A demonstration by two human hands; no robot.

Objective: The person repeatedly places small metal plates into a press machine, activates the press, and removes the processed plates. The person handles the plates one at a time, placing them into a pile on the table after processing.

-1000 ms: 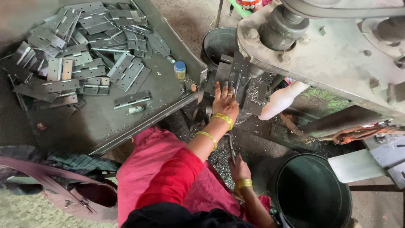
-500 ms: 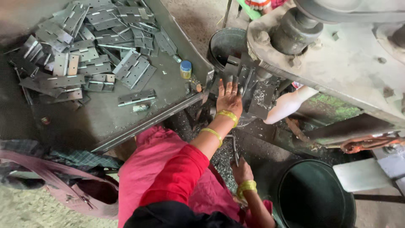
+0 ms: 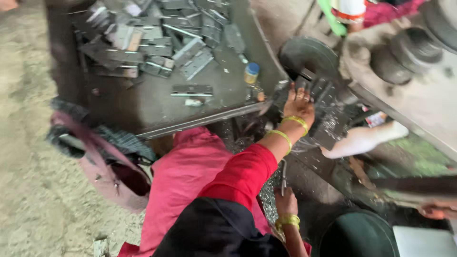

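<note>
My left hand (image 3: 297, 105), with yellow bangles at the wrist and a red sleeve behind it, reaches forward into the bed of a grey press machine (image 3: 423, 102). Its fingers are spread and rest on dark flat metal pieces (image 3: 326, 93) there; I see nothing gripped. My right hand (image 3: 284, 201) sits low by my lap, also with yellow bangles, closed around a thin metal tool (image 3: 283, 175) that points up. The picture is blurred.
A grey metal tray (image 3: 157, 107) on the left holds several flat metal plates (image 3: 157, 38) and a small yellow jar with a blue lid (image 3: 251, 72). A pink bag (image 3: 112, 166) lies lower left. A dark green bucket (image 3: 357, 235) stands lower right; a white wrapped handle (image 3: 364, 140) juts out.
My left hand has stayed on the metal pieces in the press bed. The right hand holds its place. The view has swung and blurred.
</note>
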